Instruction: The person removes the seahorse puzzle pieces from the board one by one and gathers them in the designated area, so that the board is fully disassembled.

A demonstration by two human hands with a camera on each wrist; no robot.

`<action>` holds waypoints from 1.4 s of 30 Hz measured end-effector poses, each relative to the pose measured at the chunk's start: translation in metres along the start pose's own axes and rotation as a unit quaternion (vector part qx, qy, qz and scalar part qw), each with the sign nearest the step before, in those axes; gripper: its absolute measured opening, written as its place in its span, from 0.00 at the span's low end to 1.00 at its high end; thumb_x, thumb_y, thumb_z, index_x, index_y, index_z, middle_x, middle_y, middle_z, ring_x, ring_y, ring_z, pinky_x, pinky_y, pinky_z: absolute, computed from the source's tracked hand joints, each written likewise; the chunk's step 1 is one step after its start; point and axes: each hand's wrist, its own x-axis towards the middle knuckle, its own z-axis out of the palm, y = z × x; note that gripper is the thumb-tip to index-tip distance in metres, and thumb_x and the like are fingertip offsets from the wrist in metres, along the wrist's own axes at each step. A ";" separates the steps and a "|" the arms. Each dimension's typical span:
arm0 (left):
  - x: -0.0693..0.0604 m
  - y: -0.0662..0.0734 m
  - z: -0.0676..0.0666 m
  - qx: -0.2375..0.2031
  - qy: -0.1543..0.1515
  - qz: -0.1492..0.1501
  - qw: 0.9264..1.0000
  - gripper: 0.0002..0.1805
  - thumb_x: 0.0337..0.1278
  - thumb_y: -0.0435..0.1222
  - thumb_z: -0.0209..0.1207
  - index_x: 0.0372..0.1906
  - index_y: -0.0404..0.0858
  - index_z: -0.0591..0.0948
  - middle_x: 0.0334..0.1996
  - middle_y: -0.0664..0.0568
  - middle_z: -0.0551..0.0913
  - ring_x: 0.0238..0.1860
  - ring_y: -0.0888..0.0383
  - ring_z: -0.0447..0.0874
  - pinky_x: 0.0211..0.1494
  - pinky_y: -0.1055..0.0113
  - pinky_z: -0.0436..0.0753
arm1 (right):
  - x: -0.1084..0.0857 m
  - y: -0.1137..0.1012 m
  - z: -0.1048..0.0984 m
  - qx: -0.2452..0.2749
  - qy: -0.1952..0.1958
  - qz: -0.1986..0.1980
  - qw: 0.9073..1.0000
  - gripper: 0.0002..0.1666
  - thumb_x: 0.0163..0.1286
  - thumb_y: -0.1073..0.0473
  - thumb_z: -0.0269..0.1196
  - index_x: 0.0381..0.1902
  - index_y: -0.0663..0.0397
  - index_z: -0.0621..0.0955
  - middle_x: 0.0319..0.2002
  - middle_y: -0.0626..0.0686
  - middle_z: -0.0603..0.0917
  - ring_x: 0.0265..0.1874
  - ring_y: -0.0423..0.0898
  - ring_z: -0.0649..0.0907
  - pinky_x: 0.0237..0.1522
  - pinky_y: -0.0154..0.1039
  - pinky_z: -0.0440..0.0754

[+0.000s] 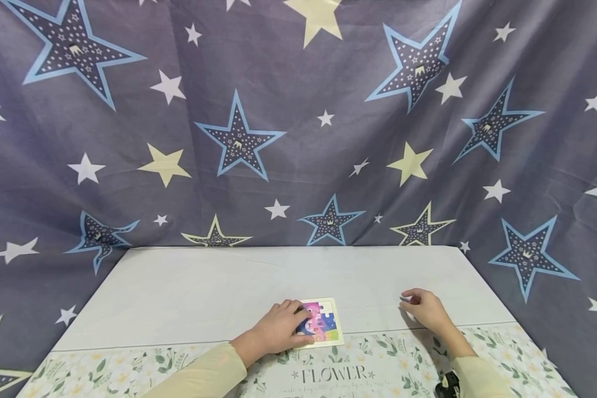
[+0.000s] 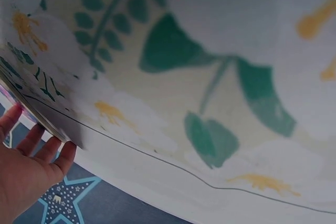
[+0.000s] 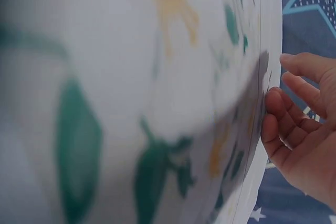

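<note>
A small framed jigsaw puzzle (image 1: 331, 335) with a pink figure on blue lies on the table in the head view, a white piece-shaped patch at its upper right. My left hand (image 1: 275, 327) grips its left side, thumb by the lower edge, fingers bent over the frame and picture. The left wrist view shows the fingertips of my left hand (image 2: 37, 163) against the puzzle's edge (image 2: 39, 116). To the right of the puzzle and apart from it, my right hand (image 1: 429, 312) holds nothing; in the right wrist view this hand (image 3: 307, 124) has loosely bent fingers.
A white table (image 1: 204, 293) carries a floral cover (image 1: 144, 367) along its near side, with "FLOWER" printed on it. Behind and beside it hangs a grey star-patterned cloth (image 1: 298, 182). A black object (image 1: 448, 385) is at my right wrist.
</note>
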 end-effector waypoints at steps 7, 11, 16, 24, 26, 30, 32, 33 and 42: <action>-0.002 0.000 -0.001 -0.007 0.004 0.000 1.000 0.36 0.56 0.67 0.45 0.64 0.52 0.69 0.61 0.52 0.69 0.63 0.54 0.65 0.62 0.53 0.69 | -0.002 -0.016 0.013 0.020 -0.003 -0.023 1.000 0.18 0.60 0.59 0.64 0.46 0.63 0.80 0.33 0.54 0.79 0.26 0.43 0.76 0.25 0.34 0.75; -0.004 -0.001 -0.001 -0.010 0.010 0.003 1.000 0.35 0.57 0.67 0.45 0.64 0.53 0.69 0.61 0.52 0.69 0.63 0.53 0.66 0.62 0.53 0.69 | -0.004 -0.026 0.020 0.033 0.003 -0.057 0.998 0.16 0.60 0.61 0.64 0.45 0.64 0.80 0.29 0.53 0.78 0.22 0.41 0.75 0.21 0.32 0.74; -0.006 -0.003 -0.001 -0.013 0.011 0.000 1.000 0.35 0.57 0.67 0.43 0.64 0.53 0.69 0.61 0.52 0.69 0.63 0.53 0.66 0.62 0.53 0.69 | -0.005 -0.039 0.025 0.040 -0.001 -0.074 0.996 0.15 0.60 0.61 0.64 0.44 0.61 0.81 0.29 0.52 0.79 0.23 0.41 0.75 0.21 0.32 0.72; -0.010 -0.007 -0.001 -0.007 0.013 -0.002 1.000 0.35 0.58 0.66 0.44 0.64 0.52 0.69 0.60 0.52 0.70 0.62 0.53 0.67 0.62 0.53 0.69 | -0.003 -0.059 0.036 0.027 -0.005 -0.070 0.997 0.15 0.59 0.60 0.66 0.44 0.57 0.82 0.28 0.50 0.78 0.24 0.41 0.74 0.24 0.31 0.71; -0.010 -0.009 -0.002 -0.004 0.012 -0.001 1.000 0.35 0.59 0.66 0.44 0.64 0.51 0.69 0.60 0.52 0.70 0.62 0.53 0.67 0.61 0.53 0.70 | -0.004 -0.064 0.039 0.030 -0.008 -0.073 0.997 0.15 0.59 0.60 0.66 0.44 0.58 0.82 0.28 0.50 0.78 0.24 0.41 0.74 0.24 0.32 0.71; -0.012 -0.012 -0.003 -0.003 0.014 -0.001 1.000 0.35 0.59 0.65 0.45 0.64 0.50 0.69 0.59 0.51 0.70 0.62 0.53 0.67 0.61 0.53 0.70 | -0.005 -0.072 0.044 0.034 -0.016 -0.079 0.996 0.14 0.59 0.60 0.66 0.44 0.58 0.82 0.29 0.50 0.77 0.23 0.40 0.74 0.24 0.32 0.71; -0.013 -0.013 -0.003 -0.005 0.014 -0.002 1.000 0.35 0.59 0.65 0.45 0.65 0.49 0.69 0.59 0.51 0.70 0.62 0.53 0.67 0.61 0.53 0.70 | -0.006 -0.077 0.047 0.030 -0.018 -0.083 0.996 0.14 0.59 0.60 0.66 0.43 0.57 0.82 0.29 0.49 0.77 0.24 0.40 0.74 0.25 0.32 0.72; -0.013 -0.013 -0.003 -0.005 0.015 -0.003 1.000 0.35 0.59 0.65 0.45 0.65 0.49 0.69 0.59 0.51 0.70 0.61 0.53 0.67 0.60 0.53 0.70 | -0.006 -0.080 0.048 0.030 -0.020 -0.081 0.996 0.14 0.59 0.60 0.67 0.43 0.56 0.82 0.29 0.49 0.77 0.24 0.40 0.74 0.25 0.32 0.72; -0.014 -0.014 -0.001 -0.001 0.012 -0.010 1.000 0.35 0.59 0.65 0.45 0.65 0.50 0.69 0.59 0.52 0.70 0.60 0.53 0.68 0.60 0.53 0.71 | -0.006 -0.097 0.065 0.043 -0.043 -0.110 0.992 0.13 0.59 0.60 0.67 0.42 0.56 0.82 0.29 0.48 0.77 0.24 0.41 0.73 0.24 0.32 0.71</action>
